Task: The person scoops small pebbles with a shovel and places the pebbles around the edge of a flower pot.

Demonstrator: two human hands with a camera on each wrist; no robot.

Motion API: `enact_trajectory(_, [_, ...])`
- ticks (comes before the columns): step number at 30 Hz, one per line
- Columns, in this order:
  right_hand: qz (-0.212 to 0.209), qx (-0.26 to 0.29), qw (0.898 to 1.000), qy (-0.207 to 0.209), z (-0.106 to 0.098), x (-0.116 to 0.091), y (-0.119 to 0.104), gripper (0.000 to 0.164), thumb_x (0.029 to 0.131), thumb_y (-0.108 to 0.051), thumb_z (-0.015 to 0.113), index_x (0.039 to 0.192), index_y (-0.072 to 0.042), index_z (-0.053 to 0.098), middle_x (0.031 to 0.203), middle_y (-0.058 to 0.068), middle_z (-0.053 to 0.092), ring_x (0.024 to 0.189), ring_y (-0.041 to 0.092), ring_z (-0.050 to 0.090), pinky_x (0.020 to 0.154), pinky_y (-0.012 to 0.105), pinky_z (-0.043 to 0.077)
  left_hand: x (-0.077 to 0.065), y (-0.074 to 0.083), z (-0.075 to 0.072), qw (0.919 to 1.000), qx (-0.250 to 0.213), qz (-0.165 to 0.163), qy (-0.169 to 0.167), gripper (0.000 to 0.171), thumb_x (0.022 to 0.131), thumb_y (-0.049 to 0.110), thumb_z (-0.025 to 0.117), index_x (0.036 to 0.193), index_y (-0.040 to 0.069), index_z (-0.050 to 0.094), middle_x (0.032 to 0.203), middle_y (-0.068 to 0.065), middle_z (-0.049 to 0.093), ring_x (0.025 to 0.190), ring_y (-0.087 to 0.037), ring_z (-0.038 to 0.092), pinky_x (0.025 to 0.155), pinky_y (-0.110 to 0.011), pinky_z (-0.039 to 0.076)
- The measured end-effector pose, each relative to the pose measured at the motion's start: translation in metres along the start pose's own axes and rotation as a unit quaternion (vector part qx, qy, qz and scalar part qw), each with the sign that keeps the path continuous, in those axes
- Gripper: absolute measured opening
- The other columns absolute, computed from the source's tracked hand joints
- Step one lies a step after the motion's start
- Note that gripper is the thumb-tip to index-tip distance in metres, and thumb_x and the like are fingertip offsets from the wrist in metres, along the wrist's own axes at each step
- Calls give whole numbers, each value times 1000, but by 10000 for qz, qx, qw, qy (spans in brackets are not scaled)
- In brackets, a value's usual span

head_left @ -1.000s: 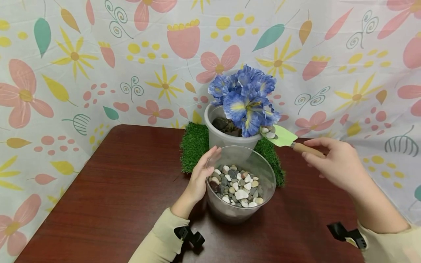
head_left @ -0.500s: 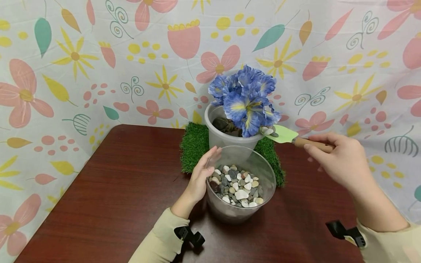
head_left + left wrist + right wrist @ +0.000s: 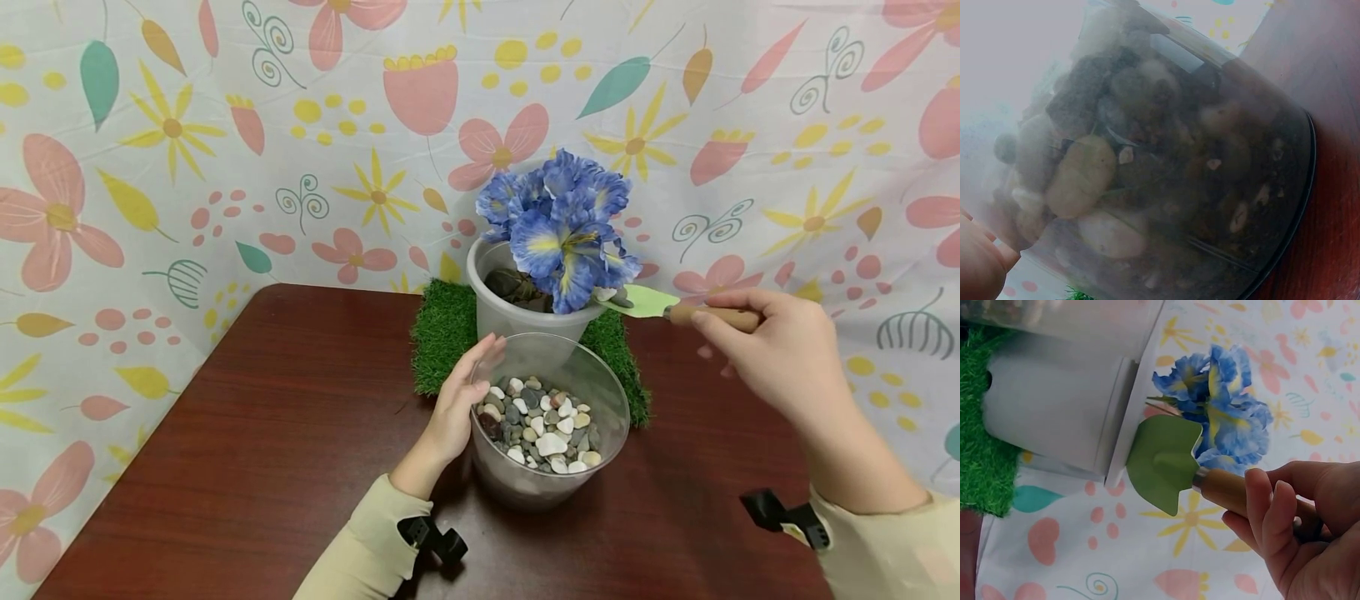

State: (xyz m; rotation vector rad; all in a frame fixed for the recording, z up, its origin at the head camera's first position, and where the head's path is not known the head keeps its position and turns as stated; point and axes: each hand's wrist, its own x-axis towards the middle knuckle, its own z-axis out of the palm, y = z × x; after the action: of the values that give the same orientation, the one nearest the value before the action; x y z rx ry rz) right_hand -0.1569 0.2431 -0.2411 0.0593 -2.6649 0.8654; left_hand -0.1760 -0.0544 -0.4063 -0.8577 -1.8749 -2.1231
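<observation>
My right hand [image 3: 780, 342] grips the wooden handle of a small green trowel [image 3: 651, 302], its blade at the right rim of a light grey flowerpot [image 3: 525, 318]. A few pebbles [image 3: 617, 297] lie at the blade's tip. In the right wrist view the blade's green underside overlaps the pot rim. Blue artificial flowers [image 3: 558, 242] rise from the pot, above dark stuff inside it. My left hand [image 3: 452, 408] rests with fairly straight fingers against the left side of a clear plastic tub [image 3: 525, 492]. White, grey and tan pebbles [image 3: 551, 443] fill the tub's lower part.
The pot stands on a mat of artificial grass [image 3: 435, 350], behind the tub on a dark reddish wood table [image 3: 300, 417]. A white cloth [image 3: 315, 208] printed with flowers and leaves hangs close behind the table. Each wrist carries a small black camera.
The trowel's blade has lowered slightly and levelled at the pot's rim, and fewer pebbles show on it. My right hand has shifted a little to the right and up. My left hand stays still.
</observation>
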Motion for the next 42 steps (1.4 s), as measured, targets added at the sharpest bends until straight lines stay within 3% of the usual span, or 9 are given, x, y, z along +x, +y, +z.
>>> enact_trajectory(15, [-165,-149,9996,189,-7,20,-16,38,86,-36,61,106,-5,66,53,-37,55,45,-5,57,47,14,45,0,2,1,10000,-55,-13,-14,60,89,11,33,145,-7,23,145,-30,34,133,-46,36,110,-59,26])
enact_trajectory(25, [-123,-114,9998,56,-12,32,-24,38,88,-33,57,110,-3,65,55,-42,52,47,-6,58,43,20,48,0,2,1,9999,-91,-55,-36,60,89,13,33,146,-7,23,146,-30,34,134,-45,35,110,-59,25])
enact_trajectory(36, [-323,-298,9986,281,-6,22,-18,41,86,-40,62,105,-5,67,52,-34,56,43,-5,57,49,9,41,0,2,0,9999,-93,-67,-45,61,89,14,33,146,-7,23,146,-30,34,134,-45,35,110,-60,25])
enact_trajectory(42, [-211,-100,9987,460,2,10,-10,39,85,-40,63,106,-7,68,54,-38,54,44,-7,55,45,12,44,0,2,0,10000,-70,47,-52,60,90,12,32,145,-8,23,145,-31,33,133,-46,35,109,-61,26])
